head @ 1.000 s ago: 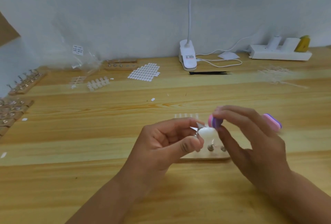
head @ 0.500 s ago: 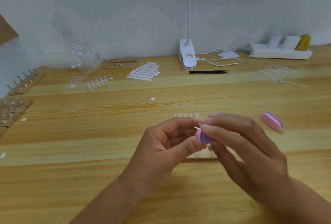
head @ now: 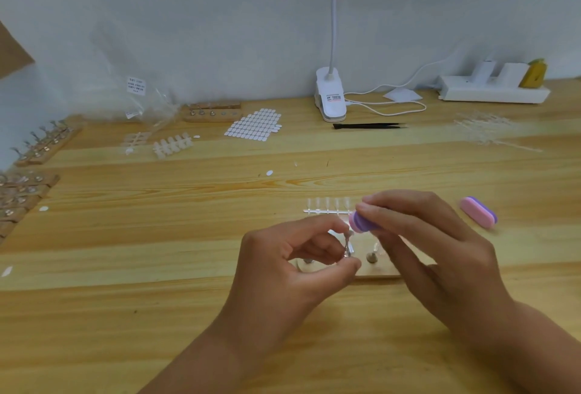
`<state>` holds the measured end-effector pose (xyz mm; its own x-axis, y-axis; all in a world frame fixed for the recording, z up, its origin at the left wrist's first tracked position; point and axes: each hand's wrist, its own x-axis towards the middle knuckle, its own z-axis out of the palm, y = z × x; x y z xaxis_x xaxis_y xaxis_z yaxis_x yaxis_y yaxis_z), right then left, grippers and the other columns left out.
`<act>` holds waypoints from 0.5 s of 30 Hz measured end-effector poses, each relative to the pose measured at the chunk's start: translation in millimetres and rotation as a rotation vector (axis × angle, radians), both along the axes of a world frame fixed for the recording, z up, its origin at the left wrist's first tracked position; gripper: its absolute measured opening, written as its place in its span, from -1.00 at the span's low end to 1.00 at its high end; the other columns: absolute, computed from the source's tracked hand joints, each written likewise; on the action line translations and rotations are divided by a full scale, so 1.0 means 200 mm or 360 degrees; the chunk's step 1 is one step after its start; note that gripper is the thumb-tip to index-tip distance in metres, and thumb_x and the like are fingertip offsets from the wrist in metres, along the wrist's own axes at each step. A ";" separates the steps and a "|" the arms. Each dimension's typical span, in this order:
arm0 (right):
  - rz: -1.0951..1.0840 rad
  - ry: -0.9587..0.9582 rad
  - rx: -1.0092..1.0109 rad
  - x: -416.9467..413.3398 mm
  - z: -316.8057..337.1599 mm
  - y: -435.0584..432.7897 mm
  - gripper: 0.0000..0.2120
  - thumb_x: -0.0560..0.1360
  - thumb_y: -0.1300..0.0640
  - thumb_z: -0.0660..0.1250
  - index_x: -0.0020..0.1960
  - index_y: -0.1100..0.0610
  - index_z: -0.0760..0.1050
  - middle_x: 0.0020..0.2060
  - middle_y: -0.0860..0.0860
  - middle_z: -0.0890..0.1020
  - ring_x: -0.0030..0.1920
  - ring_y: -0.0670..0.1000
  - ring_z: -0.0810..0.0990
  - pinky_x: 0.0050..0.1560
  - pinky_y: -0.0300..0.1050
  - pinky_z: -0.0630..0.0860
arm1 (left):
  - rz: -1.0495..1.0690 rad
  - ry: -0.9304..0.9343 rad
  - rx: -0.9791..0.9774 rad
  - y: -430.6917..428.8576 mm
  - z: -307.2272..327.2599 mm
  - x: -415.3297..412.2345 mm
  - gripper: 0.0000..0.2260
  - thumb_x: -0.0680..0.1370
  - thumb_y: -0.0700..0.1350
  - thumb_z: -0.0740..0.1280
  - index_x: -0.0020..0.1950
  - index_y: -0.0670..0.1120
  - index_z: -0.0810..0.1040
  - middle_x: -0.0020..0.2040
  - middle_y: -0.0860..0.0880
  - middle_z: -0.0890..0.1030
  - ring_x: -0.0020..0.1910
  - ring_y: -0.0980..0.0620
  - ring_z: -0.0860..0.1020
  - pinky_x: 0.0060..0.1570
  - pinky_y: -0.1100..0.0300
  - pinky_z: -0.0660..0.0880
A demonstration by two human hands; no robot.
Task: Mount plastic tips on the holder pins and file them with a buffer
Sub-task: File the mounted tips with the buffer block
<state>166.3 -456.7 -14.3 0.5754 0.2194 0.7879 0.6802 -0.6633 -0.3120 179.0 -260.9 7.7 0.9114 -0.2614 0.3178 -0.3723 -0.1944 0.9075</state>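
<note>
From my station I watch the left hand (head: 283, 264) pinch one holder pin (head: 348, 244) above the wooden base (head: 382, 269). The right hand (head: 440, 252) grips one buffer (head: 361, 222) at the pin's top. A second buffer (head: 478, 212) lies on the table (head: 157, 236). The bag label (head: 136, 85) and lamp-clip label (head: 334, 97) are illegible.

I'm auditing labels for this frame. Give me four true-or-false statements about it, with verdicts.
1. The right hand holds a purple buffer. True.
2. The left hand is empty. False: it pinches a metal holder pin.
3. A second buffer lies on the table right of both hands. True.
4. The black tweezers lie beside the second buffer. False: they lie farther back, in front of the clip lamp.
</note>
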 end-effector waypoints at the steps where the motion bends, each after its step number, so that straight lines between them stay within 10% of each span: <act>1: 0.0041 -0.0012 0.0033 -0.01 0.00 0.02 -0.74 0.55 0.39 0.35 0.22 0.26 0.58 0.11 0.11 0.63 0.17 0.04 0.63 0.16 -0.12 0.55 | -0.0009 -0.0002 0.0000 0.00 0.00 0.00 -0.73 0.32 -0.14 0.54 -0.02 0.09 0.69 -0.30 0.10 0.68 -0.28 0.13 0.67 -0.13 0.11 0.60; 9: -0.0007 0.0008 -0.0072 0.02 0.00 -0.03 -0.74 0.54 0.40 0.35 0.21 0.26 0.59 0.11 0.10 0.63 0.18 0.02 0.62 0.17 -0.06 0.56 | -0.0020 -0.0004 0.0016 0.00 0.00 0.00 -0.78 0.29 -0.18 0.55 -0.12 0.02 0.66 -0.38 0.13 0.63 -0.33 0.17 0.65 -0.18 0.39 0.53; 15: 0.0158 -0.0023 -0.0163 0.00 -0.01 0.00 -0.76 0.55 0.40 0.31 0.18 0.27 0.59 0.13 0.11 0.63 0.21 0.05 0.60 0.23 -0.12 0.51 | -0.0082 -0.0074 0.0034 0.00 0.02 0.00 -0.78 0.34 -0.19 0.54 -0.06 0.00 0.67 -0.29 0.10 0.67 -0.27 0.13 0.66 -0.13 0.22 0.60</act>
